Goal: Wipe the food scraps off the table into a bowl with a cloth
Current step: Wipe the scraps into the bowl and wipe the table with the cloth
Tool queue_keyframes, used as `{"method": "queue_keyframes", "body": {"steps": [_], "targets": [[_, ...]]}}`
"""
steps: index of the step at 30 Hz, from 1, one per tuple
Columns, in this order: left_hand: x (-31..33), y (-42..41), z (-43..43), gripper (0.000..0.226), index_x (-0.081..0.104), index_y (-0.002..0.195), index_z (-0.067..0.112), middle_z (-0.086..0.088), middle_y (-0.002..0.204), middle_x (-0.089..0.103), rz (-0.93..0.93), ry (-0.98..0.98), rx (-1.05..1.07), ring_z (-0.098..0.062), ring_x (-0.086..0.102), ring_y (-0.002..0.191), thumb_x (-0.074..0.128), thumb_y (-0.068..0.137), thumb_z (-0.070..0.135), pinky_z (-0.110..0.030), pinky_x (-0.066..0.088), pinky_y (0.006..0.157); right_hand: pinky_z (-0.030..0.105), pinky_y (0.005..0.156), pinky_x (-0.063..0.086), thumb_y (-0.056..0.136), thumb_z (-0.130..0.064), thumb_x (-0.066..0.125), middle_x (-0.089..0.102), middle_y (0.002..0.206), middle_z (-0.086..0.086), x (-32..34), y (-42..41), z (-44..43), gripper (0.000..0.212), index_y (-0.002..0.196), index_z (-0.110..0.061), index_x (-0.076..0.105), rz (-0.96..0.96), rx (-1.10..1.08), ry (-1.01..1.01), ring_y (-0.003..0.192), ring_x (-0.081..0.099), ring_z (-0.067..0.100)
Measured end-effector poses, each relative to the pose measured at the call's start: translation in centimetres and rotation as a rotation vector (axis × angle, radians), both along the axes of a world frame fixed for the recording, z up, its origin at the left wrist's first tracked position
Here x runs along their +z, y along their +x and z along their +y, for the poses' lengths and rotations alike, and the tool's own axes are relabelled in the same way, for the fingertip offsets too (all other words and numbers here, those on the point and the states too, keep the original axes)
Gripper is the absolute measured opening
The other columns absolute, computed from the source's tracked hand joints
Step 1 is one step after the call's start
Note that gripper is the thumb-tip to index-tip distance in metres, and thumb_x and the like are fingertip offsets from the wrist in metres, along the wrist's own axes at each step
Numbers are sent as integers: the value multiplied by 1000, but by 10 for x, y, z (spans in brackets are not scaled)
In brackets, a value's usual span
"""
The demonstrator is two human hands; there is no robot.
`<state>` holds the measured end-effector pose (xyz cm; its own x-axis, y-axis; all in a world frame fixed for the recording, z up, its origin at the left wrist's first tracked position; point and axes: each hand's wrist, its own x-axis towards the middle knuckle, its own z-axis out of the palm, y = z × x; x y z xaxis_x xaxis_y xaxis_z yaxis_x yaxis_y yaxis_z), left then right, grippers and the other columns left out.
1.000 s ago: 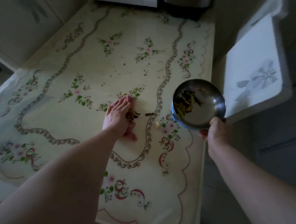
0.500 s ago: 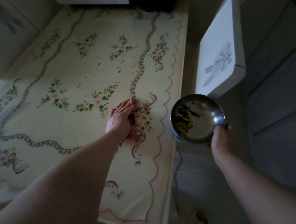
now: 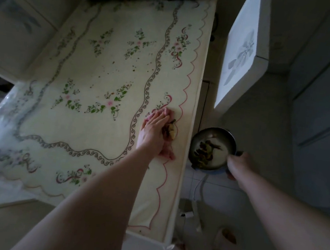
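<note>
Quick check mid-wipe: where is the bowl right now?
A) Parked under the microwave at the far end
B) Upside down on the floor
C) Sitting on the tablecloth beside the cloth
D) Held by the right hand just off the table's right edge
D: the right hand grips the bowl by its rim, out past the table edge and opposite the scraps, which lie in front of the cloth under the left hand.

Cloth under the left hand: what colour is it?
The cloth is pink, best seen in the head view.
</note>
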<state>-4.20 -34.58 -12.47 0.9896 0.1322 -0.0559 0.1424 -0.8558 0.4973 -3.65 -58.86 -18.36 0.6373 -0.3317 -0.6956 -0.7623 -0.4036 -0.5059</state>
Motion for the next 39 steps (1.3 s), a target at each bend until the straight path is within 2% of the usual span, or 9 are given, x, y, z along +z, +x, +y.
{"method": "queue_keyframes", "body": {"steps": [8, 12, 16, 20, 24, 28, 33, 35, 39], "targets": [[2, -19, -55, 49, 55, 136, 16, 0, 149, 45, -42, -133, -54, -16, 33, 143, 64, 87, 14, -41, 24, 119, 35, 53, 57, 90, -21, 56, 63, 106, 20, 15, -5, 16, 32, 119, -7, 53, 58, -1, 114, 76, 67, 34], [6, -31, -77, 90, 58, 133, 16, -3, 140, 54, 82, -167, -106, -20, 40, 137, 92, 50, 22, -39, 25, 119, 37, 53, 58, 87, -17, 55, 63, 108, 22, 12, -7, 15, 34, 118, -4, 55, 41, -19, 136, 77, 68, 37], [15, -32, -96, 55, 61, 128, 14, -9, 127, 60, 53, -299, -7, -28, 54, 120, 69, 76, 1, -47, 43, 104, 46, 68, 61, 85, -16, 56, 65, 104, 22, 16, -13, 10, 32, 114, -2, 56, 33, -10, 135, 75, 68, 37], [37, -19, -102, 30, 65, 120, 17, -12, 117, 67, 57, -537, 217, -26, 64, 104, 48, 96, 11, -41, 55, 91, 48, 70, 60, 80, -13, 53, 63, 103, 22, 17, -16, -2, 36, 114, -2, 55, 8, -66, 155, 73, 66, 36], [58, -6, -98, 33, 66, 103, 17, -13, 95, 72, 38, -825, 375, -22, 71, 71, 37, 97, 3, -42, 62, 68, 53, 80, 58, 69, -25, 48, 66, 106, 24, 5, -10, -18, 50, 112, -1, 54, -27, -90, 112, 88, 69, 42], [76, -8, -65, 35, 66, 89, 18, -15, 94, 72, -71, -1076, 597, -34, 70, 75, 37, 95, 0, -49, 60, 61, 54, 79, 57, 68, -41, 42, 68, 99, 21, 39, -8, -25, 54, 101, -5, 64, -128, -131, 29, 87, 69, 42], [83, -36, 13, 27, 67, 101, 9, -12, 73, 70, -62, -1262, 981, -20, 61, 47, 40, 99, 11, -21, 40, 37, 28, 40, 50, 78, -24, 48, 54, 85, 14, 97, -14, 13, 12, 83, -13, 49, -192, -200, 221, 66, 55, 29], [85, -53, 37, 23, 67, 103, 8, -8, 69, 71, 41, -1114, 1065, -21, 64, 51, 45, 100, 15, -27, 46, 44, 19, 29, 40, 87, -9, 45, 45, 78, 9, 113, -15, 36, 8, 94, -13, 44, -232, -194, 289, 60, 47, 23], [64, -90, 81, 58, 31, 148, 22, -6, 150, 37, 252, 120, 721, -27, 38, 134, 52, 93, 18, -40, 39, 107, 30, 46, 44, 85, -6, 45, 48, 78, 9, 120, -12, 93, 11, 79, -15, 44, -304, -169, 333, 59, 50, 25]]}}
